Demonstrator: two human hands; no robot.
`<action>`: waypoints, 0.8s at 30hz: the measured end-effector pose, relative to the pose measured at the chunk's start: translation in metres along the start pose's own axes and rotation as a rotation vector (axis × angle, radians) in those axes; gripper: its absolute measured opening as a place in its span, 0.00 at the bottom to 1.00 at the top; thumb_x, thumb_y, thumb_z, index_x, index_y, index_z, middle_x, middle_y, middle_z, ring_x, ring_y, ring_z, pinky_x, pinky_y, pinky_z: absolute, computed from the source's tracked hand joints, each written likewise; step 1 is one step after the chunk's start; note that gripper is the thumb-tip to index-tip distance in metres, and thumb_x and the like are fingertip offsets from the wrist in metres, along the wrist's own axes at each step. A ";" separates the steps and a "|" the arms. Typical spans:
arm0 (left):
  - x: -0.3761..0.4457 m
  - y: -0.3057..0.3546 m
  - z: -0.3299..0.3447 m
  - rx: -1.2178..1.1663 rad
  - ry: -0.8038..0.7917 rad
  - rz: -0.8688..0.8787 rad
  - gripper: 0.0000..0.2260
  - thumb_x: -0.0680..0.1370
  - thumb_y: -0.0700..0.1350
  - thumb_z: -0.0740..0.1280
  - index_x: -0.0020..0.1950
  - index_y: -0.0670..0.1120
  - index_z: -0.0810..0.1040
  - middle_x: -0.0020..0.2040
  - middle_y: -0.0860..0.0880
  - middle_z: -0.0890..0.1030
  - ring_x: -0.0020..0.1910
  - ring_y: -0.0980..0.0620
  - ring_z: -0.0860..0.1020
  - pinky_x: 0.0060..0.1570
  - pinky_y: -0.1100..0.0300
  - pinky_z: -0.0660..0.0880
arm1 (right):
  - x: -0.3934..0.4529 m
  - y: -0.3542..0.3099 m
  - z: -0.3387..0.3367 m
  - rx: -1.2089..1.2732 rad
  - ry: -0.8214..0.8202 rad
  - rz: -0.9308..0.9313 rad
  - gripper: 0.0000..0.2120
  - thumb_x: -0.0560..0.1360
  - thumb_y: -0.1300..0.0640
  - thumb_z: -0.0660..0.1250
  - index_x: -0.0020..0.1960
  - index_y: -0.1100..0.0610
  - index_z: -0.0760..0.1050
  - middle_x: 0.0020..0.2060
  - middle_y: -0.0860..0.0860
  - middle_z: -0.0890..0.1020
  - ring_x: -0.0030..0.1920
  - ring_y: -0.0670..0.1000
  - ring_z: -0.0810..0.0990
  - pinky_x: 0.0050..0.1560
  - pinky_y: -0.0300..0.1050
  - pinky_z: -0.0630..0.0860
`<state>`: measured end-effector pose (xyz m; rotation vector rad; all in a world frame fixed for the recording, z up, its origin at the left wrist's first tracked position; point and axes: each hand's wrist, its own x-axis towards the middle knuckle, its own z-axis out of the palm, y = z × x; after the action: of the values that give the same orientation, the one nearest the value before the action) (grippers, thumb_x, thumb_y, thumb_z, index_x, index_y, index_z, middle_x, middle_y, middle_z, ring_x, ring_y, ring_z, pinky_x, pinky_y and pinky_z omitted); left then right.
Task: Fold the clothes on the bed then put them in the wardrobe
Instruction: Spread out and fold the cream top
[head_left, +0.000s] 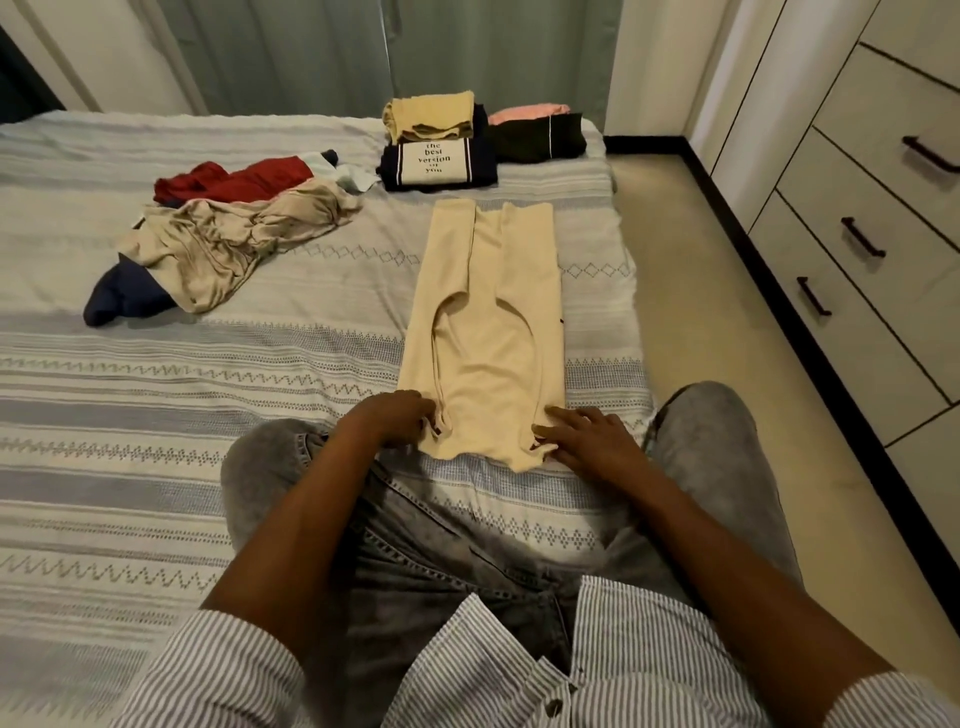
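Looking down from your head, you are sitting on the bed (156, 395) with your knees apart. A messy heap of clothes (223, 234) is lying toward the bed's left side. Two folded piles (441, 140) are sitting by the far right corner. The wardrobe drawers (872, 218) are standing across the floor on your right. Nothing is lying between your hands and the shirt.

Your left hand (392, 418) is curling its fingers on the near left corner of the cream shirt (488, 332), pinching the cloth. Your right hand (587, 436) is lying with spread fingers on the near right corner. Your hands are apart.

The shirt is lying flat near the bed's right edge. Its long way is running from you toward the far edge.
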<state>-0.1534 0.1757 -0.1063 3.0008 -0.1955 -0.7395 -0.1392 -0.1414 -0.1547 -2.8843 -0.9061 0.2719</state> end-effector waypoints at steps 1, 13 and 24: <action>-0.001 -0.003 0.000 -0.108 0.034 0.013 0.16 0.78 0.40 0.64 0.66 0.48 0.75 0.65 0.42 0.75 0.62 0.42 0.74 0.57 0.54 0.71 | 0.001 -0.001 -0.002 0.079 0.066 0.003 0.22 0.79 0.38 0.56 0.71 0.39 0.72 0.75 0.47 0.68 0.71 0.59 0.69 0.64 0.57 0.68; -0.044 0.022 -0.026 -0.797 0.361 0.278 0.07 0.77 0.50 0.67 0.54 0.53 0.81 0.50 0.55 0.83 0.56 0.52 0.80 0.55 0.53 0.75 | -0.031 0.051 -0.069 0.978 0.260 -0.007 0.14 0.79 0.66 0.65 0.53 0.48 0.81 0.47 0.46 0.86 0.50 0.45 0.83 0.52 0.41 0.78; 0.009 0.048 -0.063 -1.598 0.501 0.090 0.04 0.79 0.38 0.65 0.48 0.44 0.79 0.41 0.51 0.83 0.45 0.51 0.80 0.42 0.60 0.76 | 0.036 0.067 -0.106 1.258 0.441 0.174 0.09 0.80 0.68 0.62 0.56 0.60 0.78 0.40 0.42 0.83 0.40 0.36 0.79 0.41 0.29 0.74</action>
<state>-0.1216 0.1276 -0.0512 1.5054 0.2062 0.0256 -0.0516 -0.1810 -0.0664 -1.7135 -0.2136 0.1226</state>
